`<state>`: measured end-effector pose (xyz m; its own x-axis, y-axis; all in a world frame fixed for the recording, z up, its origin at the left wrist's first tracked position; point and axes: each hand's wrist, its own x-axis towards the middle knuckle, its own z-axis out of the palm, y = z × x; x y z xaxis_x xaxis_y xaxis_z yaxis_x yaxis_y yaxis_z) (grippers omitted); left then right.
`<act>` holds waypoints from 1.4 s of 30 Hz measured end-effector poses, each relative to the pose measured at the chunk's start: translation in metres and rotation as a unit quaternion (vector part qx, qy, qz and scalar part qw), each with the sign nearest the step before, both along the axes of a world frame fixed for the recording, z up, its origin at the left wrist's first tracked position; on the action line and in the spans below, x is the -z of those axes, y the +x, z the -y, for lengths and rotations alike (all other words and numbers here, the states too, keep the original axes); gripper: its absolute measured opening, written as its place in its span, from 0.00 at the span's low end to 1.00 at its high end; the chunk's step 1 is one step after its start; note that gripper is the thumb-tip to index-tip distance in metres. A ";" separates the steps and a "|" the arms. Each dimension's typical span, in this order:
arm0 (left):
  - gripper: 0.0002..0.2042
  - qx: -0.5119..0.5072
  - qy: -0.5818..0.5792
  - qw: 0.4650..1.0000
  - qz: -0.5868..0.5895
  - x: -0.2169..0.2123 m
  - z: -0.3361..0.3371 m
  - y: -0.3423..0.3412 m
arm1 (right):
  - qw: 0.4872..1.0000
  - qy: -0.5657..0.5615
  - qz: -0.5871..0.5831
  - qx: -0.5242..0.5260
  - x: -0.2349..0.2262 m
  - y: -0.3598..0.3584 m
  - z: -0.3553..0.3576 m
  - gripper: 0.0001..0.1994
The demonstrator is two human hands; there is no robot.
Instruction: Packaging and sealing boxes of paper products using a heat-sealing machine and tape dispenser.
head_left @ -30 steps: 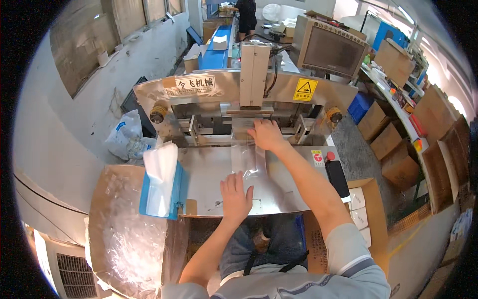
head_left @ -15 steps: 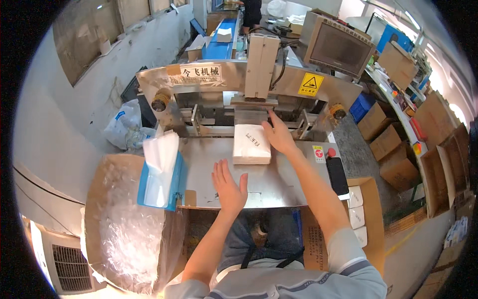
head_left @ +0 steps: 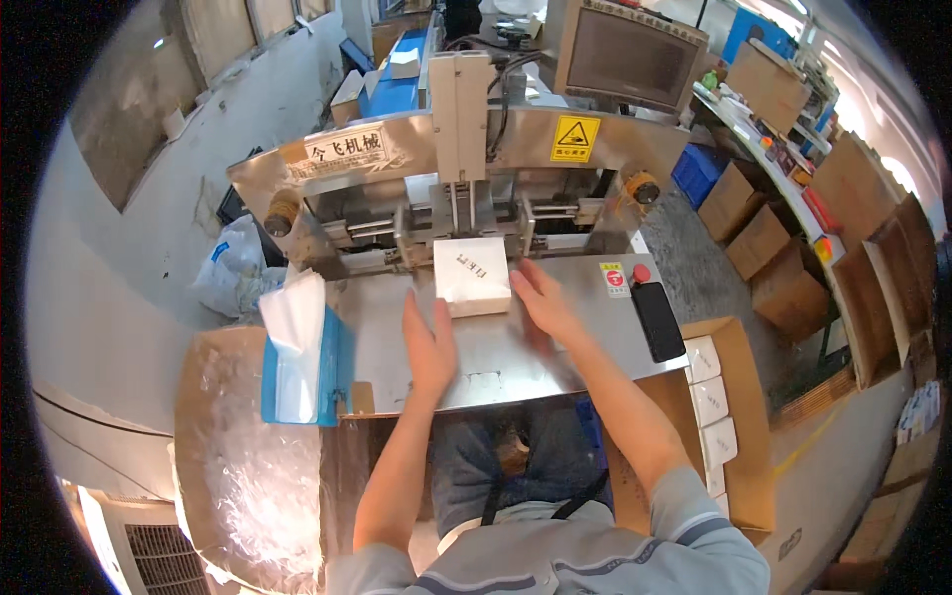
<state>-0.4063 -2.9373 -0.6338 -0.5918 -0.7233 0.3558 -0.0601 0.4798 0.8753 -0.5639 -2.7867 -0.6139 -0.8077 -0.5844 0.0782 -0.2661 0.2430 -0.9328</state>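
Observation:
A square white package [head_left: 471, 273] with dark print lies on the steel tabletop [head_left: 476, 367], against the front of a metal machine [head_left: 461, 213] with an upright grey column. My left hand [head_left: 428, 352] is at the package's near left corner, fingers stretched forward; whether its thumb touches the package I cannot tell. On the other side my right hand [head_left: 545, 302] has its fingers extended beside the package's right face, slightly blurred. Neither hand is wrapped around anything.
Clear plastic bags stand in a blue holder [head_left: 342, 362] at the left, above a carton [head_left: 213, 446] of crumpled film. A black phone [head_left: 656, 322] and red button [head_left: 642, 273] are at the right. White packs [head_left: 709, 399] fill a carton below.
My right hand has come back from the package's far right edge to its near right side. The bar over the package's far edge no longer shows there; thin rods do. My view has shifted.

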 end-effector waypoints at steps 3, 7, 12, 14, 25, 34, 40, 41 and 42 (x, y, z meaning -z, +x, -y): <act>0.34 0.012 0.050 0.999 -0.012 -0.009 0.017 -0.023 | 1.000 -0.011 0.005 0.020 -0.005 0.000 0.011 0.42; 0.35 0.054 0.139 0.987 0.061 -0.013 0.028 -0.043 | 0.997 0.034 -0.025 0.063 0.018 -0.008 0.030 0.44; 0.32 0.131 0.214 0.965 0.080 -0.022 0.010 -0.041 | 0.981 -0.136 0.141 -0.002 0.009 -0.003 0.026 0.39; 0.29 0.115 0.258 0.953 -0.111 -0.002 0.011 -0.019 | 0.969 -0.182 0.163 -0.040 -0.014 0.022 0.024 0.38; 0.37 0.158 0.141 0.977 0.017 -0.031 -0.037 0.020 | 0.978 -0.124 0.100 -0.132 -0.013 0.041 -0.031 0.55; 0.30 0.174 0.018 0.982 0.076 0.001 -0.026 0.048 | 0.985 -0.112 0.060 -0.115 0.008 0.053 -0.043 0.54; 0.28 0.198 0.036 0.979 0.000 0.012 -0.001 0.021 | 0.963 -0.179 0.198 -0.024 0.012 0.067 -0.087 0.38; 0.29 0.178 0.169 0.969 -0.013 0.007 0.005 0.007 | 0.937 -0.216 0.276 0.004 0.008 0.070 -0.095 0.35; 0.30 0.157 0.300 0.940 -0.025 0.002 0.010 -0.009 | 0.902 -0.252 0.349 0.034 0.004 0.071 -0.103 0.32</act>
<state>-0.4156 -2.9475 -0.6363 -0.8035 -0.5947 -0.0280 0.0503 -0.1147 0.9921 -0.4925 -2.6835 -0.6179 -0.7954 -0.5645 -0.2206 0.4282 -0.2659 -0.8637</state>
